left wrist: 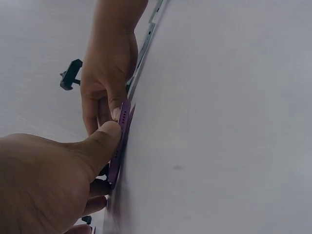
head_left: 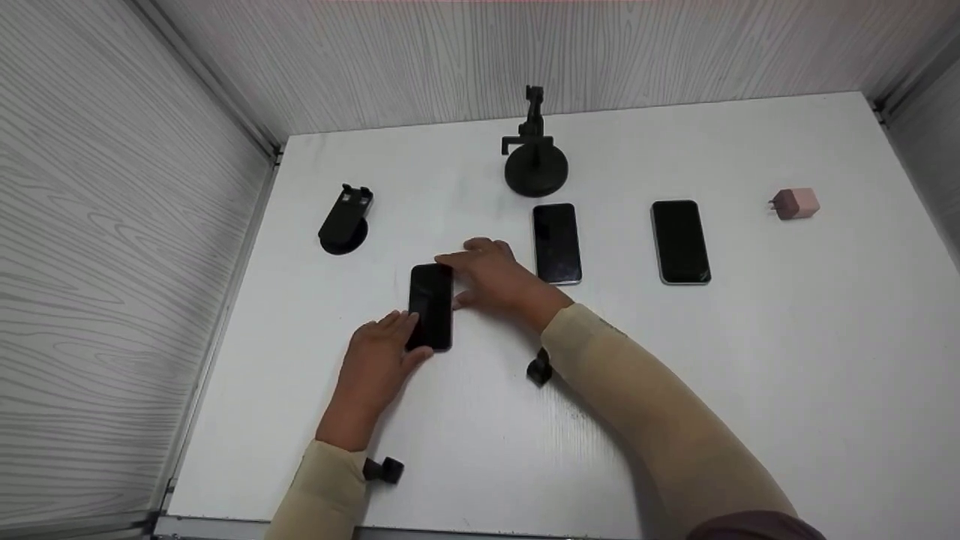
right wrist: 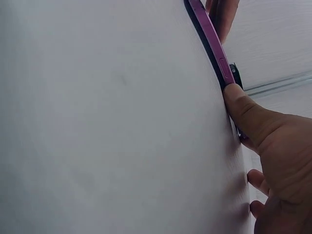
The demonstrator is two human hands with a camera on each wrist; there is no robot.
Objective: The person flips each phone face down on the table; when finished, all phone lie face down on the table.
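Note:
A smartphone with a dark screen and a purple frame lies face up on the white table, between both hands. My left hand grips its lower left corner, fingers along the left side and thumb at the bottom edge by the speaker holes. At the upper right corner my right hand holds it, with the index finger at the top edge. Its thumb presses the purple side just by a long button. The phone's back is hidden.
Two more dark-screened smartphones, a middle one and a right one, lie to the right. A black phone stand stands at the back, a smaller black stand at left. A pink charger plug lies far right. Panelled walls border the table.

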